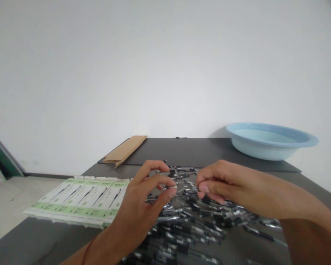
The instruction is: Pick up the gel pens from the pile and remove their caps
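Packs [79, 198]: flat, at the table's [195, 151] left edge.
Left hand [143, 206]: thumb and forefinger pinched together; what they hold is unclear.
Pens [187, 221]: loose heap under both hands.
Right hand [223, 180]: fingers curled closed over the heap.
Basin [270, 141]: far right.

A bare packing workroom. A heap of black pens [193, 217] covers a dark table [198, 151]; printed pen cartons [79, 198] lie left of the heap, a blue basin [262, 151] behind it.
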The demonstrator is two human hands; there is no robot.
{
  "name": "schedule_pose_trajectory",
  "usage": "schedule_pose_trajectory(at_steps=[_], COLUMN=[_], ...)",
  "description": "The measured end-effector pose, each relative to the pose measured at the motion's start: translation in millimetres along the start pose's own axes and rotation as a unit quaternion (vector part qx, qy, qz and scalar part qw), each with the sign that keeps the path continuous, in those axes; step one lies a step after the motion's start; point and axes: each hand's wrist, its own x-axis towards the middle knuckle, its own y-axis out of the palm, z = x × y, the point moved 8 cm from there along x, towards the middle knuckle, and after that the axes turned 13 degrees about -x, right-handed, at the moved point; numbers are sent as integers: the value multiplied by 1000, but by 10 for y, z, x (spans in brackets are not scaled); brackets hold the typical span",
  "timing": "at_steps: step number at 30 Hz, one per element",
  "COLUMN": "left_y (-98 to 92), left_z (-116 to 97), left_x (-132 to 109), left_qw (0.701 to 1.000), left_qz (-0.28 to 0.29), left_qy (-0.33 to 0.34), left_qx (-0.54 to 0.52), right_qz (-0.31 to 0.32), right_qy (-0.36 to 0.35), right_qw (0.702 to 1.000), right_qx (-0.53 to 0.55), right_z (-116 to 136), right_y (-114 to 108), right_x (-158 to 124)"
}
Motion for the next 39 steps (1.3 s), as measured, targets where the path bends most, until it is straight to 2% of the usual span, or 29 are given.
schedule_pose_trajectory(at_steps=[4, 12, 22, 35, 39], left_y=[-41, 97, 166, 204, 204], left_z=[-244, -372, -421, -409, -415], left_x=[4, 77, 70, 91, 84], left_qw=[997, 996, 993, 996, 996], left_qz=[-25, 11, 27, 53, 51], left_qy=[61, 82, 99, 55, 63], left_qx=[44, 44, 50, 39, 37], right_qz=[2, -11, -18, -13, -9], right_qy=[-8, 15, 2, -6, -12], right_qw=[1000, 999, 999, 999, 999], right_qx=[-2, -28, -28, -38, -36], right_z=[17, -28, -8, 7, -14], right_y=[10, 28, 17, 25, 48], right_x=[-31, -53, -68, -72, -63])
